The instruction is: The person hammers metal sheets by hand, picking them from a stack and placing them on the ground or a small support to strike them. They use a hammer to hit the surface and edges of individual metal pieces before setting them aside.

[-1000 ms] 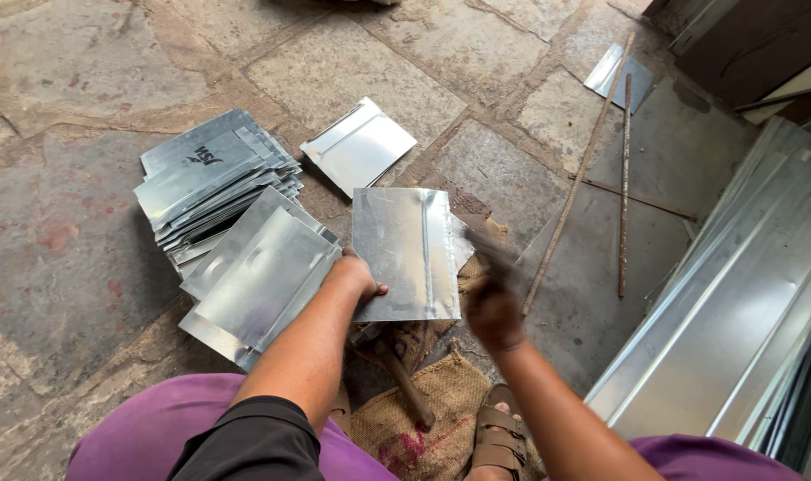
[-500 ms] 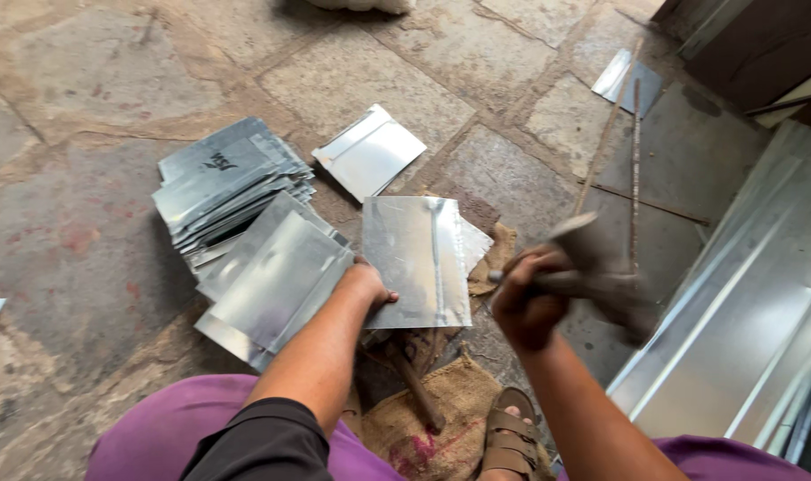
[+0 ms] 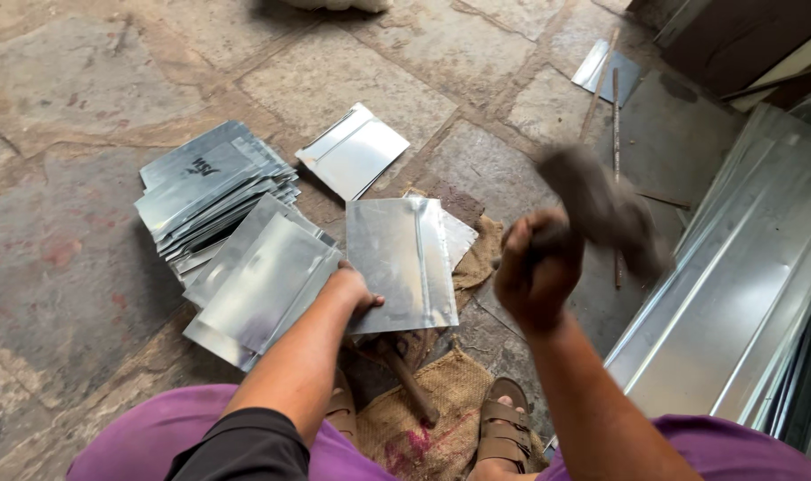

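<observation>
Galvanised steel fills the middle of your view: a flat sheet (image 3: pixel 401 263) with a raised fold near its right edge lies on the stone floor (image 3: pixel 85 89), over a scrap of burlap (image 3: pixel 432 419). Your left hand (image 3: pixel 352 289) presses down on the sheet's lower left corner, fingers curled over the edge, thumb on top. Your right hand (image 3: pixel 535 267), at three o'clock from the sheet, is closed in a fist around the handle of a mallet (image 3: pixel 602 209); its blurred head hangs in the air at about two o'clock from your fist, clear of the sheet.

At nine o'clock from the sheet, touching its left edge, sits a fanned pile of similar sheets (image 3: pixel 263 281), and beyond it at ten o'clock a neater stack (image 3: pixel 209 183). A single folded piece (image 3: pixel 352 151) lies at twelve o'clock. Long metal profiles (image 3: pixel 735 294) run along the right. A wooden handle (image 3: pixel 410 383) lies at six o'clock, between your sandals (image 3: pixel 503 428).
</observation>
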